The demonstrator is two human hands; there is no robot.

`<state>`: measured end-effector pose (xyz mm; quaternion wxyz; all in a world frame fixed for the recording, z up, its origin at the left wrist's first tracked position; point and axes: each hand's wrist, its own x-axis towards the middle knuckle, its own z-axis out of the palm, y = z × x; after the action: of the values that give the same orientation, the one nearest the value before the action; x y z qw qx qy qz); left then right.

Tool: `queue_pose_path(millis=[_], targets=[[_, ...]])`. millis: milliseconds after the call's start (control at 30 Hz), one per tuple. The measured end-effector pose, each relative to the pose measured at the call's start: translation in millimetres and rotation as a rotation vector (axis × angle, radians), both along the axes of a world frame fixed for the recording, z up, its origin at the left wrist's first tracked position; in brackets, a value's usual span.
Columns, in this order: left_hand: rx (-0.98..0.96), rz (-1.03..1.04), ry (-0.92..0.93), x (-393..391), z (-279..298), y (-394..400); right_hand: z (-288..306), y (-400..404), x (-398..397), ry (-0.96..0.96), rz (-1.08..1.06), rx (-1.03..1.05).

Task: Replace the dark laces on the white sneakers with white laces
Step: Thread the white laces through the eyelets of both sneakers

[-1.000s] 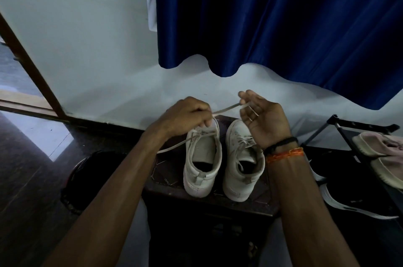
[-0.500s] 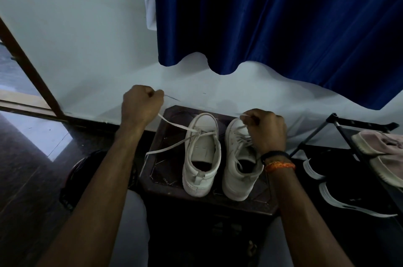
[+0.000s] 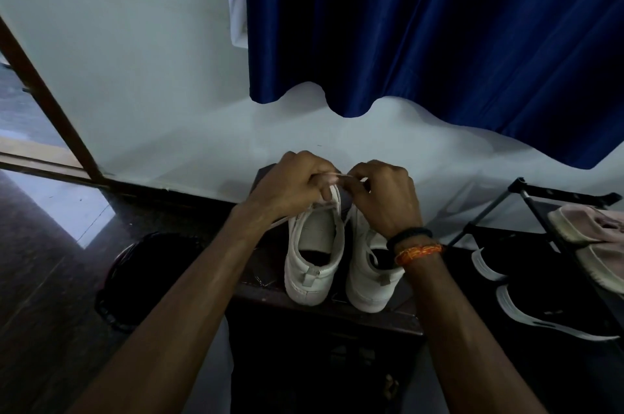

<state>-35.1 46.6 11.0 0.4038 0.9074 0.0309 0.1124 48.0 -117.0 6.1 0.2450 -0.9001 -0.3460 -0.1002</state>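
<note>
Both hands meet at centre frame, right over the toe end of the pair of white leather sneakers (image 3: 315,254), which sit side by side, heels toward the camera, on a dark wooden stool (image 3: 266,292). The left hand (image 3: 297,187) is curled tight, thumb and forefinger pinching a thin pale flat lace (image 3: 339,174) that runs across to the right hand (image 3: 385,197), whose fingers are also curled and nipping the same strand. So it is two closed pinches, fingertips nearly touching. More lace trails out lower left from under the left wrist. At the right wrist sit a black band and an orange thread bracelet (image 3: 418,250). Upper right hangs a deep blue curtain (image 3: 439,25); black sneakers with white soles (image 3: 540,305) lie at the right edge.
</note>
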Motion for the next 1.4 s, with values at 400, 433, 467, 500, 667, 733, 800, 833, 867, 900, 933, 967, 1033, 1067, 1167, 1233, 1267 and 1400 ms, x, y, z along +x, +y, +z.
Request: queue_pose_path(millis=[400, 433, 467, 500, 667, 733, 800, 833, 867, 900, 933, 967, 1033, 1067, 1167, 1233, 1267, 1400], targets=[[-0.162, 0.45, -0.023, -16.2, -4.6, 42.2, -8.3, -18.8, 9.0, 0.25, 0.052, 0.165], [-0.168, 0.421, -0.005, -16.0, -4.8, 40.4, -6.1, -16.1, 6.3, 0.27, 0.089, 0.164], [-0.176, 0.391, 0.01, -15.9, -4.6, 37.9, -4.5, -12.9, 3.3, 0.27, 0.112, 0.151], [-0.184, 0.363, 0.018, -15.7, -4.4, 35.2, -3.2, -10.1, 0.3, 0.259, 0.123, 0.129], [-0.281, 0.185, 0.014, -15.9, -6.1, 25.6, -3.5, 8.8, -7.4, 0.373, 0.214, 0.121], [-0.306, 0.157, 0.01, -14.8, -8.1, 24.4, -6.8, 14.5, -5.7, 0.362, 0.209, 0.038], [-0.312, 0.199, 0.008, -14.3, -9.4, 25.1, -12.9, 15.7, -0.9, 0.315, 0.15, -0.062], [-0.317, 0.235, 0.009, -14.2, -9.7, 26.4, -16.4, 14.6, 1.7, 0.3, 0.126, -0.082], [-0.326, 0.273, 0.01, -14.6, -9.9, 28.1, -20.3, 13.0, 4.3, 0.3, 0.108, -0.083], [-0.332, 0.315, 0.012, -15.1, -10.1, 30.3, -21.6, 11.3, 5.5, 0.305, 0.095, -0.079], [-0.337, 0.356, 0.015, -15.9, -10.9, 32.7, -23.1, 10.0, 7.1, 0.312, 0.085, -0.07], [-0.329, 0.391, 0.023, -16.1, -11.9, 35.1, -24.0, 8.9, 8.9, 0.314, 0.074, -0.06], [-0.261, 0.418, 0.055, -15.3, -15.4, 37.9, -23.7, 7.6, 10.2, 0.3, 0.045, -0.024], [-0.199, 0.421, 0.079, -14.0, -16.8, 37.8, -23.2, 7.1, 11.8, 0.29, 0.039, -0.004], [0.165, 0.4, 0.134, -10.5, -20.6, 34.1, -20.3, 6.9, 13.9, 0.303, 0.082, 0.07], [0.278, 0.249, 0.048, -7.7, -22.3, 28.3, -15.0, 9.1, 10.3, 0.325, 0.14, 0.096], [0.284, 0.153, -0.042, -5.1, -23.1, 23.4, -14.6, 10.3, 9.4, 0.345, 0.153, 0.113], [0.224, -0.066, -0.228, 4.3, -29.6, 8.9, -14.6, 14.1, 10.6, 0.514, 0.11, 0.161]])
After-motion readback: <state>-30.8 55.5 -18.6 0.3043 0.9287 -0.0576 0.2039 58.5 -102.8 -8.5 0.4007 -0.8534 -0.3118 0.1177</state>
